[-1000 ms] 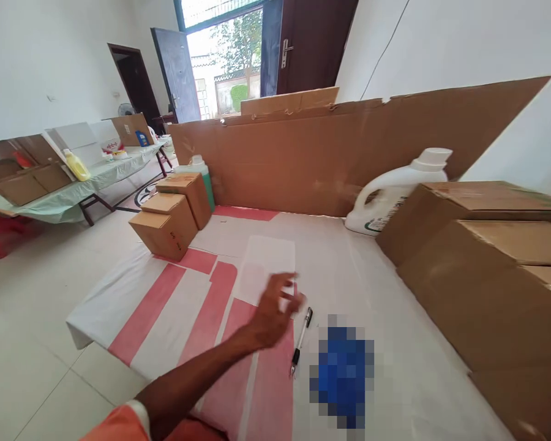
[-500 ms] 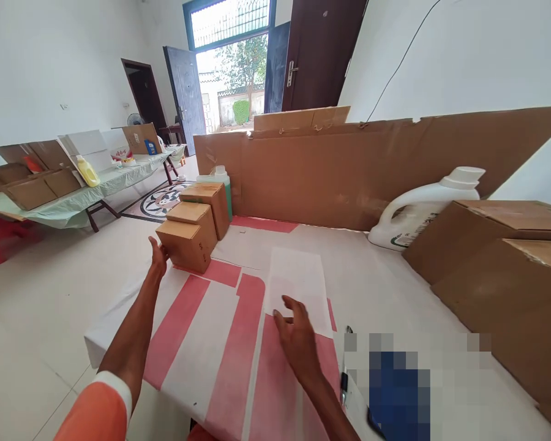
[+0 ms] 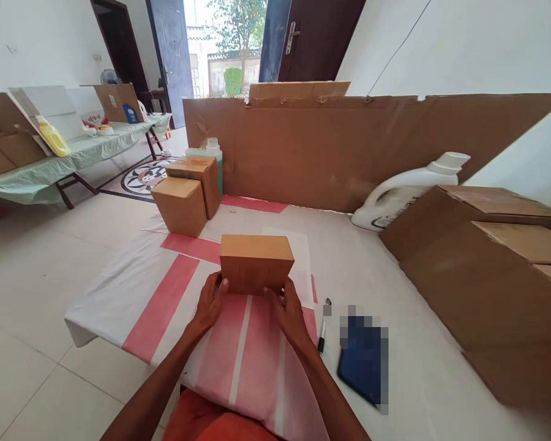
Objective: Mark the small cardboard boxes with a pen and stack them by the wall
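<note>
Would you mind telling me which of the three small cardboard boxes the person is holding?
The nearest small box, gripped between the left hand and right hand. The other two small boxes stand untouched, farther back at the table's left edge.

Small box (image 3: 256,262) between left hand (image 3: 208,304) and right hand (image 3: 290,311): plain brown cardboard, matt, smooth faces. Bench cover (image 3: 133,288): thin white cloth-like sheet with red bands, matt, slightly creased. White paper sheet (image 3: 302,257) under box: smooth, matt. Pen (image 3: 323,327): black plastic, glossy, metallic tip. Jug (image 3: 406,190): white plastic, slight sheen. Back panel (image 3: 330,147): raw corrugated cardboard, torn edges. Floor tiles (image 3: 32,306): pale, glossy.
</note>
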Available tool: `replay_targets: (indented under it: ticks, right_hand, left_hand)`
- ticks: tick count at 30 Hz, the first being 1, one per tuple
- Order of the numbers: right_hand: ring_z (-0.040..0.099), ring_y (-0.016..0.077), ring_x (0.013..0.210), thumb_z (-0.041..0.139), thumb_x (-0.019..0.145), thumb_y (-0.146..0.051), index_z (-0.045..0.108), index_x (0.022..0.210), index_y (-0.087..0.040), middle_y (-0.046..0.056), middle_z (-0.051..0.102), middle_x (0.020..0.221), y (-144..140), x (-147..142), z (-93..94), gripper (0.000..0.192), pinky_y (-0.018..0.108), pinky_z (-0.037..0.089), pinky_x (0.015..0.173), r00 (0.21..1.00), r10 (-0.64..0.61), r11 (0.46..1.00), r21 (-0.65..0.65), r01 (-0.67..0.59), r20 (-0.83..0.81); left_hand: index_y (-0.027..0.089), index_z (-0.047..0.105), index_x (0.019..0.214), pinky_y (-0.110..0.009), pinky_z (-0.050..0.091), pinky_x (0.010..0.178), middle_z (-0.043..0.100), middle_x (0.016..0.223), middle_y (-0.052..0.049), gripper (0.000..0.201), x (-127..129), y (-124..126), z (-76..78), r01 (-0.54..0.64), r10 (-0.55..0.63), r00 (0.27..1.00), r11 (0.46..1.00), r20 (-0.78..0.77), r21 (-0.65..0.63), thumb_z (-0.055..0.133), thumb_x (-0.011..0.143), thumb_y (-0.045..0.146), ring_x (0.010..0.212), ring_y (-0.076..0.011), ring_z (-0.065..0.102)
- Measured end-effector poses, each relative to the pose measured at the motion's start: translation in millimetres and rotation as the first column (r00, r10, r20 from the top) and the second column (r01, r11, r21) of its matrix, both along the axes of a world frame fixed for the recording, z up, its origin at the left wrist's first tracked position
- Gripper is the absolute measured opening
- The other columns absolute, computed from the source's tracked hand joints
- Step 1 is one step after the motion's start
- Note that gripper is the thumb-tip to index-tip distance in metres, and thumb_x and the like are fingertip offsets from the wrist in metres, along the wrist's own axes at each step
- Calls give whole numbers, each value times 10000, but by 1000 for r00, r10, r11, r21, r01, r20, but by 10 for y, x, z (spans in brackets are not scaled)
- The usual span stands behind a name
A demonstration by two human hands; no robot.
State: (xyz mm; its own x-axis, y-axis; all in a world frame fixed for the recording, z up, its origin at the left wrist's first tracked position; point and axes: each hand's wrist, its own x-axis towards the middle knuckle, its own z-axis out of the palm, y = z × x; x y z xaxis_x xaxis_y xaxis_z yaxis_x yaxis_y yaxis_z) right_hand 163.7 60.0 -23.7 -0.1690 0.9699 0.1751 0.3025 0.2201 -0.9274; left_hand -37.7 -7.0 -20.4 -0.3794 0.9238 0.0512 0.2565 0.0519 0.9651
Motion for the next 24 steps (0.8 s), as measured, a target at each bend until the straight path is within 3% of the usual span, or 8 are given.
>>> replay_targets:
  ticks: [3,6,12,15,18,21,24]
  right_hand:
    - [675,271,1023,558,987,-579,605,1364,-206,127,695,1243,-368,494,83,533,392,572,800,997,-54,995,-81,59,52]
    - [651,284,1014,535,980,-639,656,1287,-194,127,689,1166,-678,768,126,555,413,546,832,986,-139,983,-105,148,90]
    - [623,301,1134,467,1006,-653,623,1374,-195,141,652,1254,-1054,840,59,608,433,531,893,981,-190,968,-155,195,49]
    - [612,305,1197,487,1002,-644,579,1453,-221,138,622,1353,-1170,862,126,625,436,534,933,984,-178,969,-177,175,-3]
    - [621,299,1174,505,1010,-607,585,1468,-261,116,629,1339,-1247,930,332,580,433,546,924,983,-179,979,-109,174,-39]
    - [633,279,1086,452,1046,-556,581,1485,-301,99,639,1291,-1251,982,573,524,439,552,889,983,-177,983,39,179,-57]
    - [628,265,1005,426,1060,-533,577,1491,-317,92,637,1220,-1182,982,726,506,446,558,852,983,-176,975,127,182,-59]
  left_hand:
    - [214,658,1326,-454,494,1041,691,1265,-117,594,263,-321,30,125,-126,992,992,-25,-9,417,1024,665,1177,-297,637]
    - [223,673,1328,-449,479,1054,682,1231,-111,608,398,-533,72,209,-209,976,978,-55,-18,390,1024,667,1177,-294,622]
    - [216,603,1432,-466,458,1071,641,1229,-117,601,518,-717,146,248,-249,960,968,-132,-19,374,1047,617,1165,-279,603]
    - [232,591,1442,-451,475,1052,627,1260,-112,549,516,-794,271,240,-234,957,971,-173,15,379,1065,571,1183,-271,601]
    - [264,597,1441,-433,503,994,629,1261,-102,517,509,-870,501,226,-200,949,971,-245,84,362,1078,548,1168,-271,607]
    - [277,603,1440,-434,522,950,637,1240,-97,533,525,-896,723,214,-144,938,956,-315,202,332,1080,562,1139,-278,616]
    - [277,627,1394,-433,521,972,646,1218,-86,488,558,-860,811,179,-76,940,941,-333,288,350,1086,535,1132,-270,616]
